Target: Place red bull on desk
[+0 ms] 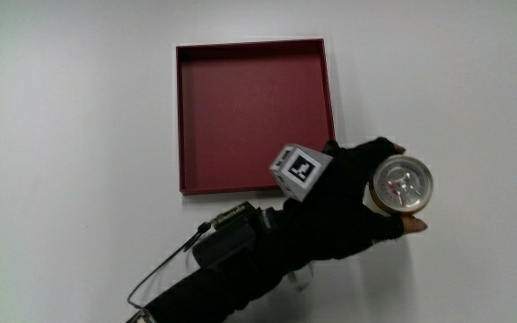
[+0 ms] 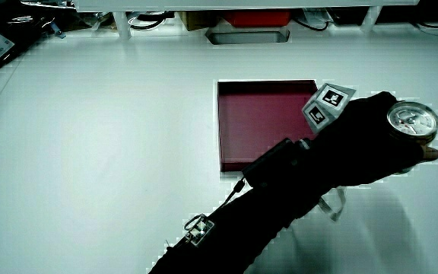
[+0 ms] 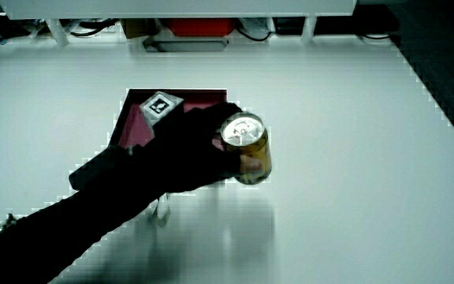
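While my hand (image 1: pixel 344 202) hovers beside the square, shallow red tray (image 1: pixel 187 117), my fingers (image 1: pixel 386 145) wrap the round metal can (image 1: pixel 402 184) above the smooth white tabletop (image 1: pixel 79 135).

**Red Bull can: upright, gripped**

Red Bull can (image 1: pixel 403 185) upright, silver lid with pull tab facing up. Gold-toned side wall shows in a side view (image 3: pixel 254 162). Fingers of the hand (image 1: pixel 344 206) wrap its body. Sits over bare desk (image 1: pixel 79 135), beside the red tray's (image 1: pixel 255 184) corner nearest the person.
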